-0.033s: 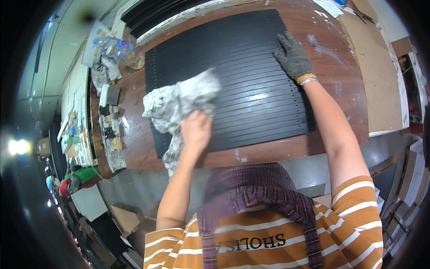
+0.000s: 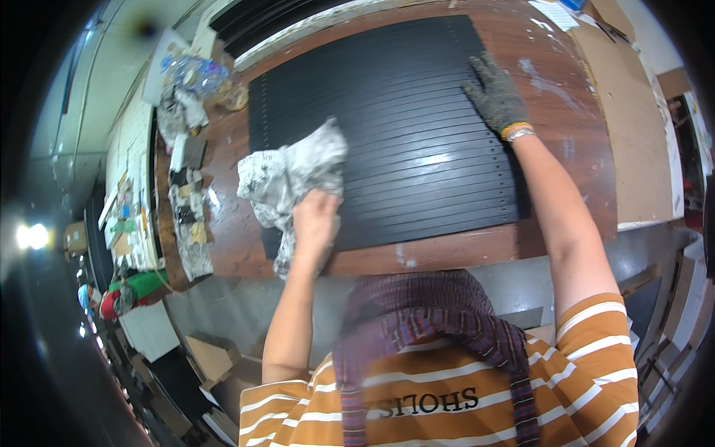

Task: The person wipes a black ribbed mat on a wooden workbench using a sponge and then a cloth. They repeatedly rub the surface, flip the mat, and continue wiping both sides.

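A black slatted panel (image 2: 417, 112) lies flat on the brown tabletop, with rows of small dots along its left and right edges. My bare left hand (image 2: 316, 212) is closed on a crumpled white rag (image 2: 290, 167) with grey smudges. The rag spreads over the panel's near left part, and its lower end hangs toward the table's near edge. At the panel's right edge, my right hand (image 2: 495, 93) rests flat with its fingers apart. It wears a grey glove with a yellow cuff.
Clear plastic bottles (image 2: 194, 73) stand at the far left beside a heap of rags (image 2: 179, 112). Small blocks and scraps (image 2: 186, 194) line the table's left side. Brown board (image 2: 633, 134) borders the right side. Long black pieces (image 2: 275, 22) lie beyond the panel.
My left hand has drawn the rag slightly left across the panel. My gloved right hand keeps its place on the panel's right edge, while the whole view has shifted a little.
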Motion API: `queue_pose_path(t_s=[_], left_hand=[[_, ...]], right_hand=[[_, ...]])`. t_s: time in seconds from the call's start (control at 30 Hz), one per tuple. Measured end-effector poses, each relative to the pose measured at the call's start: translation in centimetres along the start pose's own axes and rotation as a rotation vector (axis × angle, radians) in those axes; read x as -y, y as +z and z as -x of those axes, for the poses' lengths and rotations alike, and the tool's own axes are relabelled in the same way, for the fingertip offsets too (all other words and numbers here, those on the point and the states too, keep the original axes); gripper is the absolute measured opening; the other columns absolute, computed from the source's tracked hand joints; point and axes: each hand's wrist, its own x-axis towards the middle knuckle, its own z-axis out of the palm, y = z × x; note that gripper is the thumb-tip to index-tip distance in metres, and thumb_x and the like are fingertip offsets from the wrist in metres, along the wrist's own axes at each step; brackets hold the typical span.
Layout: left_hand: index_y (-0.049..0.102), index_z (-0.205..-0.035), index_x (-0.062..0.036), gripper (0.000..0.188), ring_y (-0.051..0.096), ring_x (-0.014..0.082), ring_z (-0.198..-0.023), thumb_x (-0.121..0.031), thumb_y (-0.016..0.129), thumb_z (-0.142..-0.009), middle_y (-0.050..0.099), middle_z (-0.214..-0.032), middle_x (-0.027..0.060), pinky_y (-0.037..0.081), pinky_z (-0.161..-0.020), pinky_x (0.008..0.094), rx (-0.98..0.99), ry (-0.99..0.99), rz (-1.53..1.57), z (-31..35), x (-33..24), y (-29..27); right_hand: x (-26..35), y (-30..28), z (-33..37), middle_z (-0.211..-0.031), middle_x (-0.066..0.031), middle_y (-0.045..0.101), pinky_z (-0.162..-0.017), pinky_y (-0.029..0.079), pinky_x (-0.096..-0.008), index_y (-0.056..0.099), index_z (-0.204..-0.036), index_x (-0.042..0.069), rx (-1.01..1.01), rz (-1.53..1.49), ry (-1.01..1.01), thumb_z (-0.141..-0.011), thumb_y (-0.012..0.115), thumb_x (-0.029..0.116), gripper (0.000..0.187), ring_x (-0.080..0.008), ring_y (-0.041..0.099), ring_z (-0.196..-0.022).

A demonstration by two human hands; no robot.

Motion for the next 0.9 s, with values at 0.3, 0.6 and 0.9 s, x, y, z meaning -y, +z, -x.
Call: queue_pose_path(t_s=[0.3, 0.6, 0.9], left_hand=[[0.060, -0.128, 0.0039, 0.031, 0.066, 0.0262, -0.113, -0.014, 0.059, -0.103, 0.068, -0.122, 0.0136, 0.052, -0.100, 0.0411, -0.354, -0.194, 1.456, 6.1, 7.8, -14.3], [0.064, -0.122, 0.0001, 0.028, 0.069, 0.0216, -0.100, -0.020, 0.061, -0.103, 0.071, -0.112, 0.0096, 0.055, -0.092, 0.0384, -0.565, 0.005, 1.163, -3.6, 11.7, -27.4], [0.068, -0.110, -0.0001, 0.025, 0.067, 0.0355, -0.088, -0.021, 0.058, -0.101, 0.070, -0.096, 0.0203, 0.049, -0.078, 0.0403, -0.668, 0.218, -0.165, -25.4, 9.4, -33.3]], right_hand=[[0.5, -0.6, -0.5, -0.161, -0.0158, 0.037, -0.118, 0.034, -0.0456, 0.045, -0.152, 0.013, 0.071, 0.095, -0.010, -0.099, 0.055, 0.043, 0.061, -0.0369, 0.043, -0.141], [6.1, -3.7, 3.3, -0.152, -0.0238, 0.044, -0.119, 0.031, -0.0476, 0.054, -0.142, 0.005, -0.073, 0.167, -0.072, -0.091, 0.068, 0.030, 0.059, -0.0413, 0.043, -0.138], [14.2, -5.0, 12.8, -0.149, -0.0262, 0.046, -0.120, 0.028, -0.0497, 0.055, -0.140, 0.003, 0.030, -0.035, 0.073, -0.089, 0.068, 0.037, 0.063, -0.0437, 0.040, -0.141]])
